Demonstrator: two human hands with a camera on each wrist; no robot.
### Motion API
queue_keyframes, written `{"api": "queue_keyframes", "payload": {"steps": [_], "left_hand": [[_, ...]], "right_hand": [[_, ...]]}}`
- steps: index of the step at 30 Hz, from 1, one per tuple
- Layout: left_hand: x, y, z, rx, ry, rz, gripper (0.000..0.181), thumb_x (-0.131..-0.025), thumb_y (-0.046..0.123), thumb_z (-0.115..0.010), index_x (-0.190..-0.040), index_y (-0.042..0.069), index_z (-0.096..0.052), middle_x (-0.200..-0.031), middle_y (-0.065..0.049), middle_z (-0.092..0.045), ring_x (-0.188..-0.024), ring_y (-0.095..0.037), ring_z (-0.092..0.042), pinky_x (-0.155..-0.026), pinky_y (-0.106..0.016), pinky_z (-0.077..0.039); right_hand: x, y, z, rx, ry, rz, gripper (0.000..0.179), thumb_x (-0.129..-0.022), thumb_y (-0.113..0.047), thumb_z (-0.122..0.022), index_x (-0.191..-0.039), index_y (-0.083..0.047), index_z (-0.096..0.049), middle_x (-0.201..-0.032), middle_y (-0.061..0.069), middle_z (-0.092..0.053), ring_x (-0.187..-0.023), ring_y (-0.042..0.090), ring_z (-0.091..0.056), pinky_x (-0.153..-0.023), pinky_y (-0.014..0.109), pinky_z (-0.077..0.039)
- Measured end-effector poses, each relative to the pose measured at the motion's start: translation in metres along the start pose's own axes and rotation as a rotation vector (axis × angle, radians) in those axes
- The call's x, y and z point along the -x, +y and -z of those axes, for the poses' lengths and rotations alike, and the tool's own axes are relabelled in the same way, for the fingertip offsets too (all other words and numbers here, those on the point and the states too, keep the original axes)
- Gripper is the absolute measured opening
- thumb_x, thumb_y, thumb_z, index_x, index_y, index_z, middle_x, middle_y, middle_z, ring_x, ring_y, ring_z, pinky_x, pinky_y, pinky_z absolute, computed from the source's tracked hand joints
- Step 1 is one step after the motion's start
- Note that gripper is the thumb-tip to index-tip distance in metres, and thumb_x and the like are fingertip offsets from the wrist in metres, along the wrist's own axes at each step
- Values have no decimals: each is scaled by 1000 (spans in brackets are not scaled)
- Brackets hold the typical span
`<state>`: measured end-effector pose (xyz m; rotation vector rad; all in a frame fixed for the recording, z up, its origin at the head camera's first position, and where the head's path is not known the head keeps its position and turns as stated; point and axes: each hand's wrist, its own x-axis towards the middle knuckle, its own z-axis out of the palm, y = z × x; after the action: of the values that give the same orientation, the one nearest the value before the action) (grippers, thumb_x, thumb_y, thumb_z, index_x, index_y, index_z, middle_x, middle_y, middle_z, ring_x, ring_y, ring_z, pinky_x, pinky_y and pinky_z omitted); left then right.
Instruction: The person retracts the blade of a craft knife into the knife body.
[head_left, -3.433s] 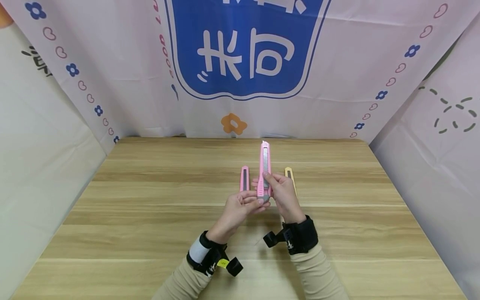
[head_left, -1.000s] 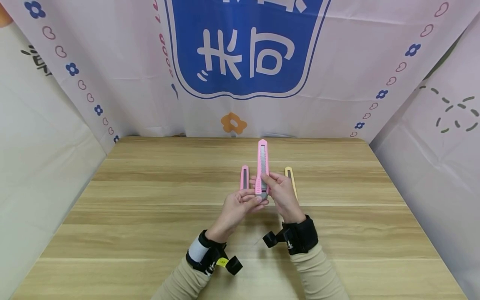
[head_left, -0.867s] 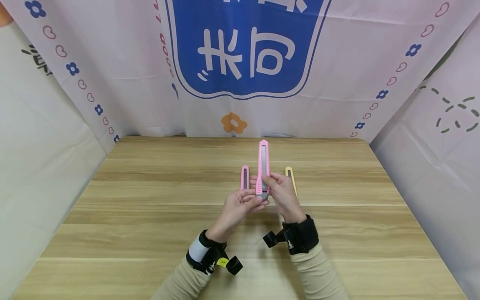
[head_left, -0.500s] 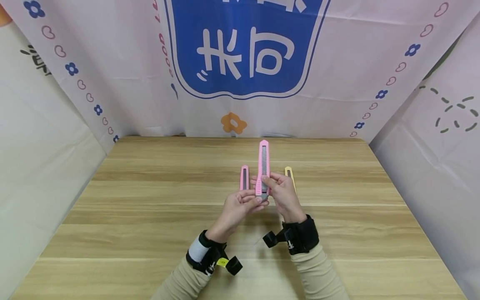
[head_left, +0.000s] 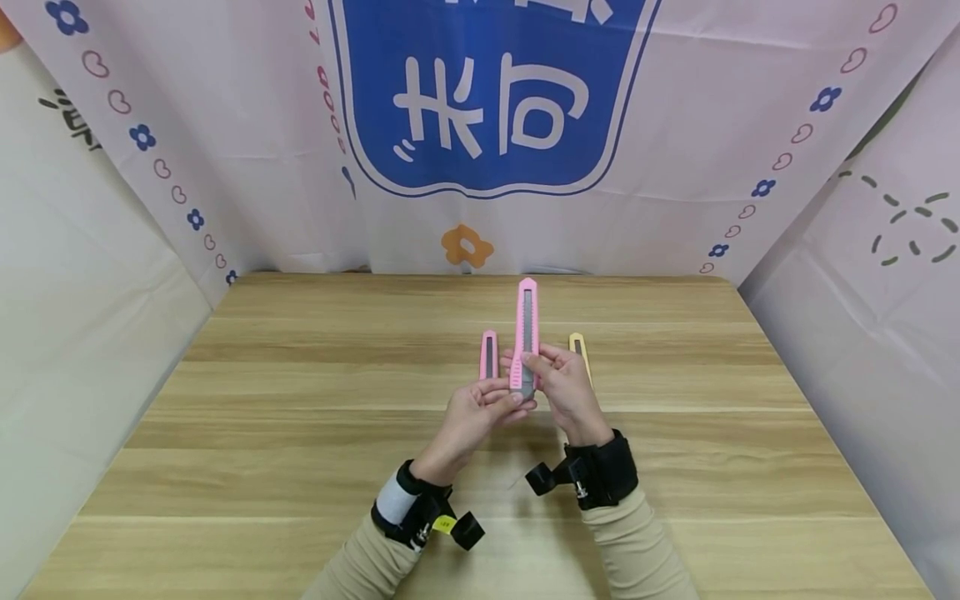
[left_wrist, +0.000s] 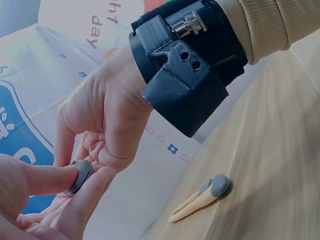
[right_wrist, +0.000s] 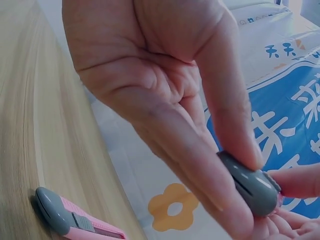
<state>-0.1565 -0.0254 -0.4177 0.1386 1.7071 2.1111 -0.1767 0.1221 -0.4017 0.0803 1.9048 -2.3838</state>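
In the head view a pink utility knife (head_left: 527,329) with a grey end cap is held upright between both hands, its blade inside the body. My left hand (head_left: 468,425) pinches the grey cap from below. My right hand (head_left: 572,396) grips the lower body, thumb on its front. In the right wrist view the grey cap (right_wrist: 250,185) sits between the left thumb and a finger. A second pink utility knife (head_left: 489,354) lies behind the left hand. Behind the right hand lies a yellow utility knife (head_left: 579,348), partly hidden; the left wrist view shows the whole yellow knife (left_wrist: 200,197).
The wooden table (head_left: 262,417) extends to both sides and in front of the hands. A printed white cloth (head_left: 285,183) with a blue emblem rises at its back edge. White cloths hang at the left and right sides. Each wrist carries a black camera mount.
At 3.4 s ago the blade tip stuck out slightly at the top; since the 1.0 s frame it is inside the body. The right thumb is slightly lower. Over the last second the hands barely move.
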Motion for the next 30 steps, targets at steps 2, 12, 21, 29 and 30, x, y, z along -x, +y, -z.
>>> {"api": "queue_keyframes", "payload": {"steps": [2, 12, 21, 29, 30], "left_hand": [[0, 0, 0, -1, 2, 0, 36, -94, 1, -57, -127, -11, -52, -117, -27, -67, -85, -6, -72, -89, -25, -61], [0, 0, -1, 17, 34, 5, 32, -92, -1, -59, -123, -8, -56, -116, -24, -69, -87, -8, -73, -90, -29, -60], [-1, -1, -3, 11, 68, -24, 30, -91, -5, -57, -120, -11, -56, -115, -27, -68, -84, -7, -72, -85, -25, -62], [-1, -3, -3, -15, 125, -60, 32, -88, -6, -61, -119, -11, -57, -113, -28, -68, -80, -7, -72, -90, -38, -61], [-1, -3, -4, -23, 131, -59, 33, -87, -6, -61, -120, -10, -58, -113, -28, -68, -80, -7, -72, -89, -37, -61]], "right_hand": [[0, -1, 0, -2, 1, -9, 37, -97, 0, -49, -133, 9, -50, -117, 24, -66, -90, 7, -74, -83, 18, -60], [3, -4, -7, 79, 74, 11, 35, -94, -5, -58, -127, 7, -57, -109, 18, -73, -80, 2, -72, -78, 17, -60], [7, -1, -14, 295, 204, 153, 62, -81, -4, -75, -137, 3, -49, -125, 26, -64, -112, 34, -66, -84, 21, -61], [15, -2, -23, 582, 322, 325, 56, -78, -9, -79, -129, 2, -58, -115, 22, -70, -96, 33, -71, -78, 37, -64], [16, -2, -24, 615, 332, 330, 57, -77, -10, -80, -128, 2, -59, -115, 21, -70, -96, 32, -71, -78, 38, -64]]}}
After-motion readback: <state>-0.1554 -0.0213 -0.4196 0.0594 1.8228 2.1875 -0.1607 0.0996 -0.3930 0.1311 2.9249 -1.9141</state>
